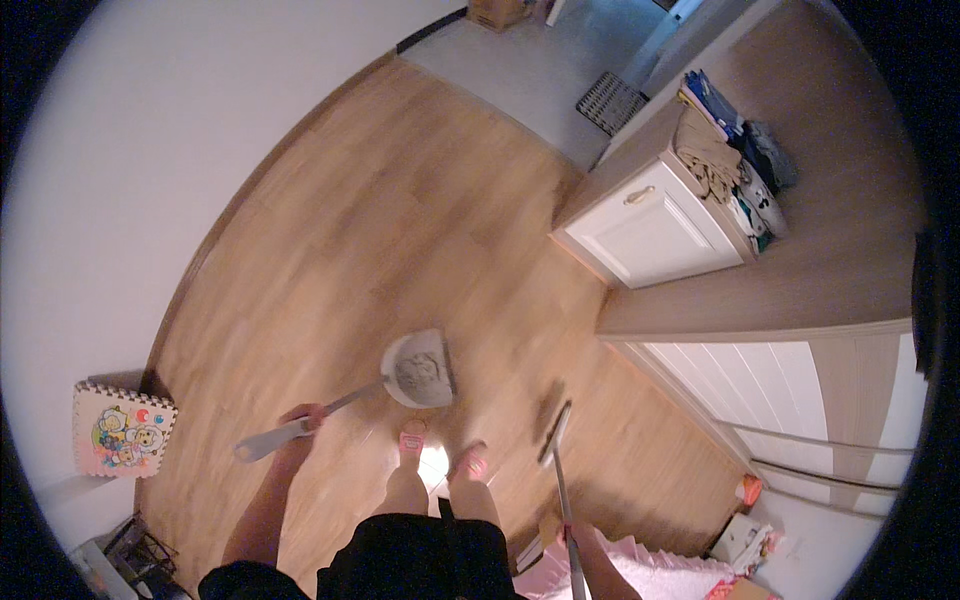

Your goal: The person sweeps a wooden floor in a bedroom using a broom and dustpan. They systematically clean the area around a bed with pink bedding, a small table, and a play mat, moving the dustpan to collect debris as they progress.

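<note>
In my left hand (308,417) is the grey handle of a long-handled dustpan (405,350), its fingers closed around it. The pale pan sits low over the wooden floor ahead of my feet, with a clump of grey dust (422,372) in it. My right hand (578,537) grips the stick of a broom (562,440) on the right side. The broom's narrow head is near the floor, apart from the dustpan. Below me are my feet in pink slippers (412,437), between the two tools.
A white-doored cabinet (655,225) with folded clothes (710,150) on top stands at the right. Foam play mats (122,430) lean by the left wall. Far off, a checked mat (611,102) lies on grey flooring. Pink frilled fabric (640,570) spreads at the lower right.
</note>
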Action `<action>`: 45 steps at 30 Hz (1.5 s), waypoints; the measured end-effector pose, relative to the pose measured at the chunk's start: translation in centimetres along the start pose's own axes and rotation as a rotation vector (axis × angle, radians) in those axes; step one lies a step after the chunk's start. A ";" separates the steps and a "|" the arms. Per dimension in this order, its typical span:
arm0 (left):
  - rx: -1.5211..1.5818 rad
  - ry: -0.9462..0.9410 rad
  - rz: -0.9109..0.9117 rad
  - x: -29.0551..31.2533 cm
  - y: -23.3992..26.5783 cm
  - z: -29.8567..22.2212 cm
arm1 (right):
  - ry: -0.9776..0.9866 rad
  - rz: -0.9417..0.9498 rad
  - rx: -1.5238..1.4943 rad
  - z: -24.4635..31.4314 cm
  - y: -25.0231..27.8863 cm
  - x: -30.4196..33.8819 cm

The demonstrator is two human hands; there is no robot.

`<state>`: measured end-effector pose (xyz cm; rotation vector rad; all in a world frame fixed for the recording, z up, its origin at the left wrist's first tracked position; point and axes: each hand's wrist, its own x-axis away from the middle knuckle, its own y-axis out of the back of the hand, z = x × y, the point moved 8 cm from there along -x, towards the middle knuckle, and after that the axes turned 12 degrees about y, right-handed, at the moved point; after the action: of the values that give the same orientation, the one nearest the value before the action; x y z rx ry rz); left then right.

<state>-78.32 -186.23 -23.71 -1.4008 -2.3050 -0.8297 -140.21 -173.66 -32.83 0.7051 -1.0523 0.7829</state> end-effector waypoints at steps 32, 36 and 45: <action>1.048 0.338 -0.817 -18.8 10.4 -13.4 | -0.500 0.715 0.004 39.4 -54.5 0.4; 1.059 0.377 -0.771 -28.2 8.6 -21.5 | -0.416 0.573 -0.059 45.5 -64.0 2.6; 0.989 0.297 -0.592 -47.7 9.1 -35.4 | -0.019 0.734 0.148 60.0 -79.2 -1.0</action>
<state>-48.90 -238.45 -19.03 -0.1677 -2.3293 0.0564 -103.23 -265.45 -23.95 0.4383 -1.2933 1.4969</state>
